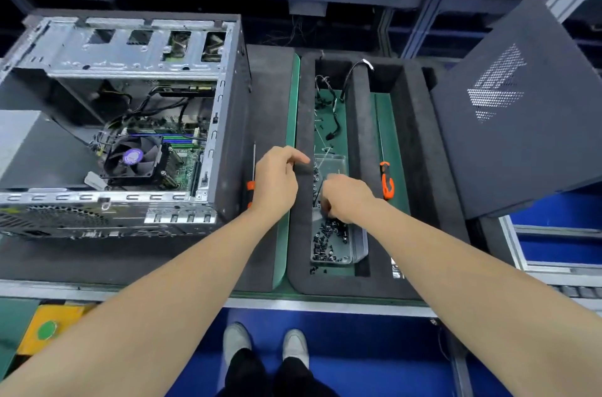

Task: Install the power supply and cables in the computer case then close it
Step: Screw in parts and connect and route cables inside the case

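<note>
The open computer case (224,123) lies on the left of the bench, showing its motherboard and CPU fan (133,159). A grey power supply (29,149) sits at its left end. My left hand (277,181) hovers over the black foam beside the case, fingers loosely curled. An orange-handled screwdriver (250,185) lies partly hidden under its edge. My right hand (347,198) reaches down into a clear box of black screws (330,243), fingertips bunched among them. Loose black cables (329,100) lie further back in the same foam slot.
The dark perforated side panel (521,110) leans at the right. A second orange screwdriver (387,183) lies in the neighbouring slot of the foam tray (420,142). Blue bins stand at the far right, and a yellow box with a green button (47,330) sits below the bench.
</note>
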Demonstrator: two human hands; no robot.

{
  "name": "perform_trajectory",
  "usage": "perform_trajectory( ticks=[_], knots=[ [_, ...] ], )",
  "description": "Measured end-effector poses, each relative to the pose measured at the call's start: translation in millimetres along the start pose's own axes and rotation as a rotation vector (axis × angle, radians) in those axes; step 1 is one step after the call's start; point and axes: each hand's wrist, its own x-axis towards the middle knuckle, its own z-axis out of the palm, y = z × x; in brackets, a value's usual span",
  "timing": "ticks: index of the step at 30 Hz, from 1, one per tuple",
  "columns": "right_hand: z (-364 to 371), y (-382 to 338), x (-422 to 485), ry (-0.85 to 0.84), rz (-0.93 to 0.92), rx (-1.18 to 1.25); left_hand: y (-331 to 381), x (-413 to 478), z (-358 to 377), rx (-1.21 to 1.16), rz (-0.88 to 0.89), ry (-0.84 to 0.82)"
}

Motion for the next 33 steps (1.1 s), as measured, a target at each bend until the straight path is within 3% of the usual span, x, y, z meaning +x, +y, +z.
perform_trajectory(
  ticks=[13,18,23,27,33],
  knots=[
    [-0.9,-18.0,-11.2,0.014,-0.103,-0.228,2.9,-4.3,14.6,-0.008,0.088,-0.048],
    [7.6,-22.2,-14.2,-0.14,0.019,-0.015,7.0,-9.9,18.5,-0.121,-0.02,0.019],
    [11.4,-21.2,-11.5,-0.024,0.141,0.148,-1.8,-6.7,18.3,-0.264,-0.29,0.117],
    [-1.3,-18.3,-2.1,0.012,0.276,0.331,-1.4,-1.8,17.9,-0.225,-0.231,0.088],
    [-12.5,-1.1,27.1,0.136,0.366,0.566,1.9,10.1,28.7,-0.299,-0.277,0.095]
  ],
)
